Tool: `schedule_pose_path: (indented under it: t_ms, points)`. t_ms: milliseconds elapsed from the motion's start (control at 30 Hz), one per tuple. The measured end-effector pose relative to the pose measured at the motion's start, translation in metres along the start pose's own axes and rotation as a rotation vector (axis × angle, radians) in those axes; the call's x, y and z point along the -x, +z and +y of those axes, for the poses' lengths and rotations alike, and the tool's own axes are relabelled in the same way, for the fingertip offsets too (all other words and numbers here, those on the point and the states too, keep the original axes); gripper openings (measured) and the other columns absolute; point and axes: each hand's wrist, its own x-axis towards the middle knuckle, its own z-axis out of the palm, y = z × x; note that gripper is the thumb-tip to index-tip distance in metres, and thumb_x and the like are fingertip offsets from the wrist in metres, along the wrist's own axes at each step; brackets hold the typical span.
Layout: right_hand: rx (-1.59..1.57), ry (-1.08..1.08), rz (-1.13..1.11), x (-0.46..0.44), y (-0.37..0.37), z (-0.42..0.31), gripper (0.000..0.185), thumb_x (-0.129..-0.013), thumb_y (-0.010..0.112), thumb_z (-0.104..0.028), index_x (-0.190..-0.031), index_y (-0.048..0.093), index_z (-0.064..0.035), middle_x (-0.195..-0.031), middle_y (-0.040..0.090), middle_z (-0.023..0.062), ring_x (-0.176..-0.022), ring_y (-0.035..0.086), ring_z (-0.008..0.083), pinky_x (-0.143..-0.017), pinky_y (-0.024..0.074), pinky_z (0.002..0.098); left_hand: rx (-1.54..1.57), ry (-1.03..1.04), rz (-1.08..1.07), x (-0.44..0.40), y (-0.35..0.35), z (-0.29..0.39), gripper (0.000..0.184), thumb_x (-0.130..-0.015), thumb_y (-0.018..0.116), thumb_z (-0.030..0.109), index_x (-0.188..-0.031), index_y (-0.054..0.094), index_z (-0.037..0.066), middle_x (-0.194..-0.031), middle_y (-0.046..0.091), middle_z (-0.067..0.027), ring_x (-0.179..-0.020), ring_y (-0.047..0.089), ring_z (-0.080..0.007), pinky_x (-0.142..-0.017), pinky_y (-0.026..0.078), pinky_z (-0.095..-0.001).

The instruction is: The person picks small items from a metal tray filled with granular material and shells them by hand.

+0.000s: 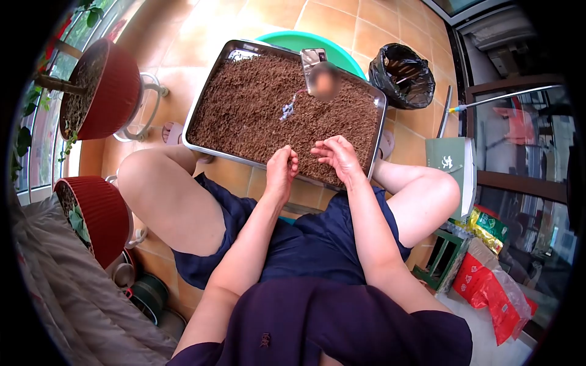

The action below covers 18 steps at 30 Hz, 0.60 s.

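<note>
A wide metal tray full of loose brown granular soil lies in front of me, between my knees. Above its near edge is my left hand, its fingers curled in against the thumb; whatever they may hold is too small to make out. Close beside it on the right, my right hand hovers over the soil with loosely bent fingers apart and nothing visible in them. A phone rests on the soil towards the far side, partly covered by a blurred patch. From it trails a bluish-white strap or charm.
Behind the tray shows a green round basin. A bin lined with a black bag stands at the back right. Red flowerpots line the left. On the right are a green book and a red packet.
</note>
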Motion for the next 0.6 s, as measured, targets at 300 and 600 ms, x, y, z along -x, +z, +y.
schedule_pose_path:
  t_ms: [300,600]
  points:
    - [0.352,-0.122,-0.201,0.002,0.011,0.01,0.013,-0.091,0.062,-0.013,-0.095,0.055,-0.0017,-0.08,0.064,0.0073,-0.062,0.059,0.0097,-0.052,0.0521,0.0245,-0.369,0.0,0.013,0.001,0.004,-0.009,0.025,-0.092,0.067,0.025,-0.107,0.066,0.004,-0.087,0.066,0.001,-0.066,0.052,-0.0028,-0.057,0.039,-0.0171]
    - [0.622,-0.258,-0.191,0.014,0.022,0.015,0.012,-0.09,0.064,-0.013,-0.091,0.058,-0.0019,-0.077,0.064,0.0044,-0.062,0.061,0.0092,-0.054,0.0509,0.0254,-0.517,0.061,0.074,0.004,0.006,-0.005,0.022,-0.091,0.069,0.026,-0.095,0.069,0.004,-0.075,0.063,0.002,-0.065,0.052,-0.0034,-0.058,0.039,-0.0183]
